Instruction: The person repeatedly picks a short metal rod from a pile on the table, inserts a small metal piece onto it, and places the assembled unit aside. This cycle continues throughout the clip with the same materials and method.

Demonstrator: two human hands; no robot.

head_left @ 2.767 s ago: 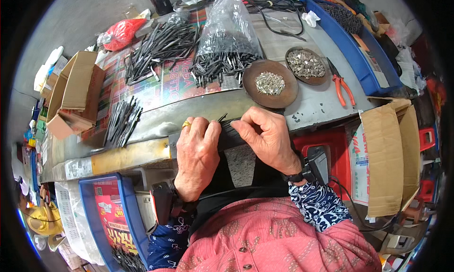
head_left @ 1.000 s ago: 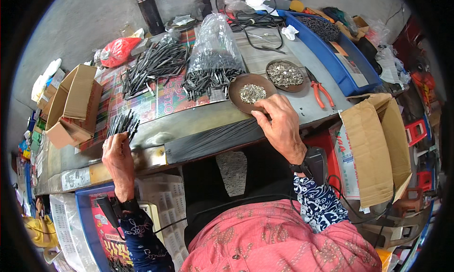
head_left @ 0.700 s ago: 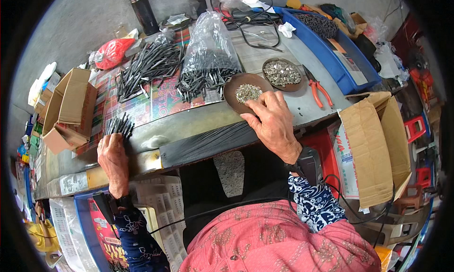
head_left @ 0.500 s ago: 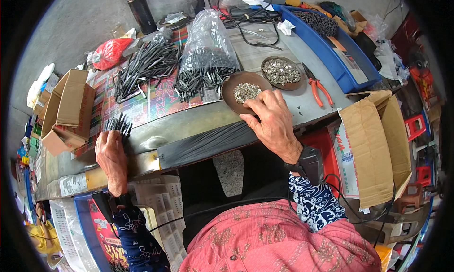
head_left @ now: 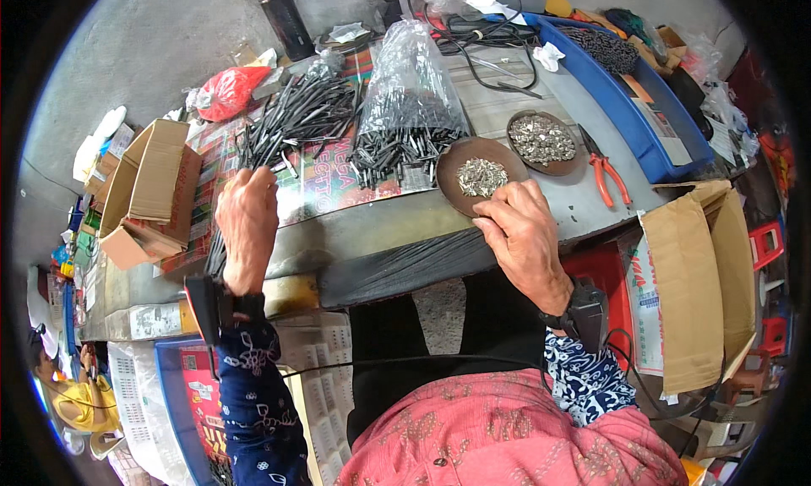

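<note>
My left hand [head_left: 247, 220] is curled at the near left end of a loose pile of thin black strips [head_left: 308, 110]. Its fingertips are hidden, so I cannot see what they grip. A smaller bunch of black strips [head_left: 216, 251] lies beside that wrist, partly covered. At the near right rim of a round brown dish [head_left: 451, 183], my right hand [head_left: 528, 245] has its thumb and fingers drawn together; anything between them is too small to make out. Small metal pins [head_left: 482, 177] are heaped in that dish. Short black pieces [head_left: 397, 152] spill from a clear plastic bag [head_left: 412, 76].
A second dish of metal bits [head_left: 541, 139] and orange-handled pliers [head_left: 605, 175] are at the right. Beyond stands a blue tray [head_left: 629, 118]. Cardboard boxes flank the table, one left [head_left: 160, 186], one right [head_left: 688, 287]. Another person [head_left: 80, 393] is at far left.
My left hand has moved forward from the small bunch to the large pile of black strips. My right hand has drawn back from the pins to the dish's rim. The view has shifted slightly.
</note>
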